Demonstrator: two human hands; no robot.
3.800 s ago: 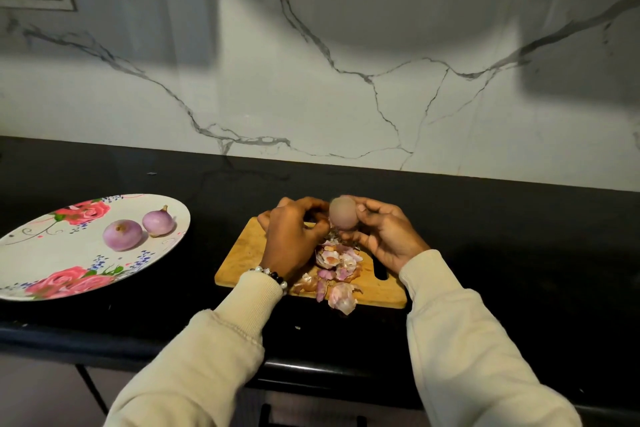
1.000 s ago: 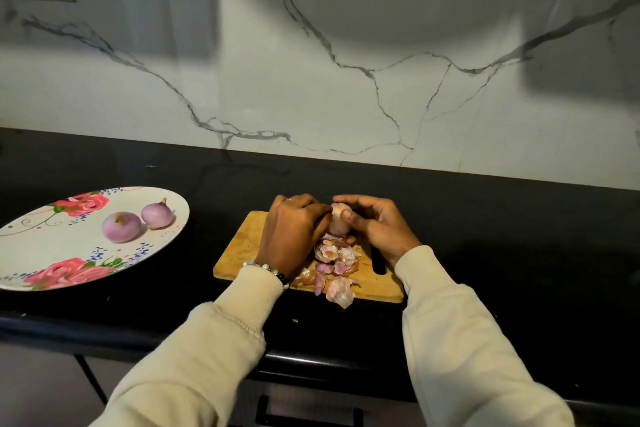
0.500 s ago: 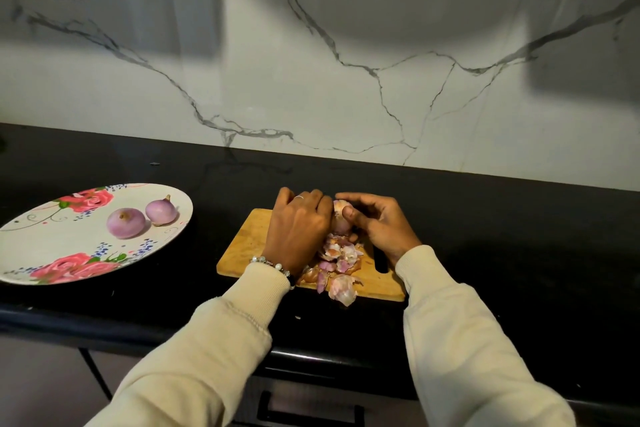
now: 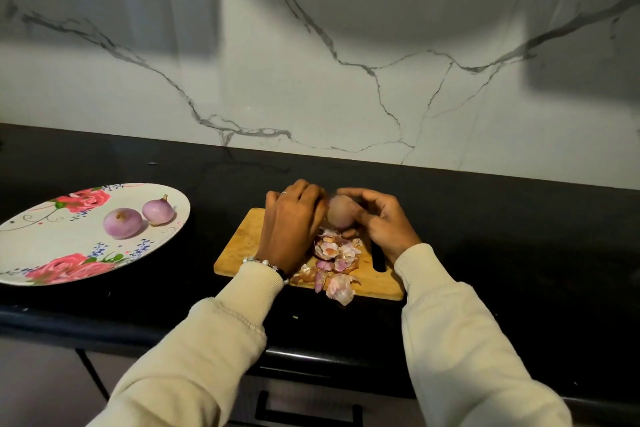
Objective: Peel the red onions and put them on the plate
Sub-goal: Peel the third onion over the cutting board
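Note:
A red onion (image 4: 340,212) is held just above the far end of the wooden cutting board (image 4: 242,246). My right hand (image 4: 382,222) curls round its right side. My left hand (image 4: 292,222) is against its left side, fingers bent over it. A heap of onion skins (image 4: 336,255) lies on the board under the hands, with one piece (image 4: 341,289) hanging over the near edge. Two peeled red onions (image 4: 123,222) (image 4: 158,211) sit side by side on the floral plate (image 4: 41,253) at the left.
The board and plate lie on a black counter (image 4: 502,253) backed by a white marble wall (image 4: 346,62). The board's handle slot (image 4: 379,258) is beside my right wrist. A drawer handle (image 4: 304,409) shows below the counter's front edge.
The onion has turned between my hands and shows more of its round, bare side than half a second ago. Both hands stay over the board's far end. The plate's onions have not moved.

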